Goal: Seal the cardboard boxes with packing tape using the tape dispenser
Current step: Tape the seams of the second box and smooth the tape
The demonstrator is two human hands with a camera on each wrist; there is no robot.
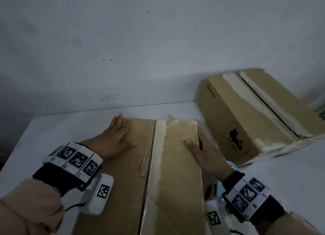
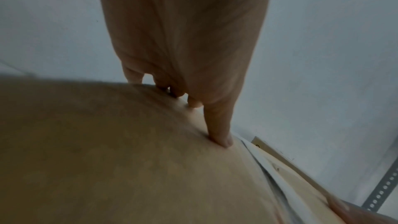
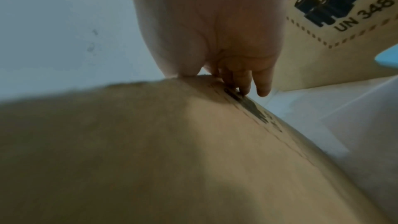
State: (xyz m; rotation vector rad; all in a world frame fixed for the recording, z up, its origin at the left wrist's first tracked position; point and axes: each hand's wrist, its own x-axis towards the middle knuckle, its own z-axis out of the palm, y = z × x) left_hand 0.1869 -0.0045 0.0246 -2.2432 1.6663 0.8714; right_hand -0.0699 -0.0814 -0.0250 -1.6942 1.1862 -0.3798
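A brown cardboard box [image 1: 168,178] lies in front of me on the white table [image 1: 58,129], its two top flaps meeting at a middle seam with pale old tape marks beside it. My left hand [image 1: 116,138] lies flat on the left flap [image 2: 129,159], fingers straight, thumb pressing the cardboard. My right hand [image 1: 204,152] rests over the right flap's outer edge, thumb on top and fingers down the box's side [image 3: 247,81]. A light blue object [image 1: 230,166], only partly seen, sits just behind the right wrist; I cannot tell what it is.
A second cardboard box [image 1: 260,115], printed PICO and UN 3481, stands at the back right against the grey wall [image 1: 140,41], its top seam gaping. A perforated metal rail [image 2: 383,186] shows at the right of the left wrist view.
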